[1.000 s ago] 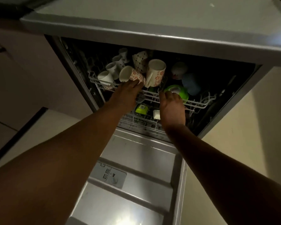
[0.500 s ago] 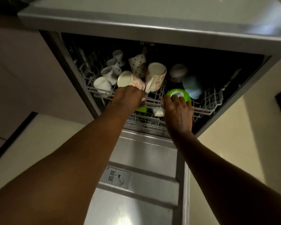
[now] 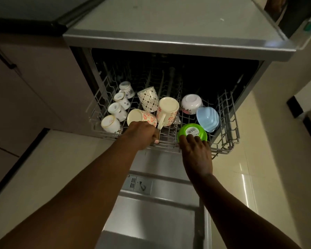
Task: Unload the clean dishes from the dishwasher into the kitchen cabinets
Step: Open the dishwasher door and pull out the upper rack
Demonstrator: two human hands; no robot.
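The dishwasher's upper rack (image 3: 229,123) is slid out over the open door (image 3: 151,212). My left hand (image 3: 142,135) is closed in a fist on the rack's front rail, just below a floral mug lying on its side (image 3: 142,116). My right hand (image 3: 196,153) hooks over the same rail, its fingertips against an upturned green bowl (image 3: 192,131). A second floral mug (image 3: 168,109) and a patterned cup (image 3: 148,98) stand upturned mid-rack. Several small white cups (image 3: 117,109) line the left side. A blue bowl (image 3: 207,119) and a white floral bowl (image 3: 191,103) sit at the right.
A grey countertop (image 3: 169,24) overhangs the dishwasher. A cabinet front with a dark handle (image 3: 2,58) is to the left. Pale floor tiles (image 3: 258,159) lie to the right, and the detergent compartment (image 3: 138,184) shows on the door.
The upper rack has slid outward toward me with both hands on its front rail. The cups and bowls came out of the dark interior, and my view rose above the counter.
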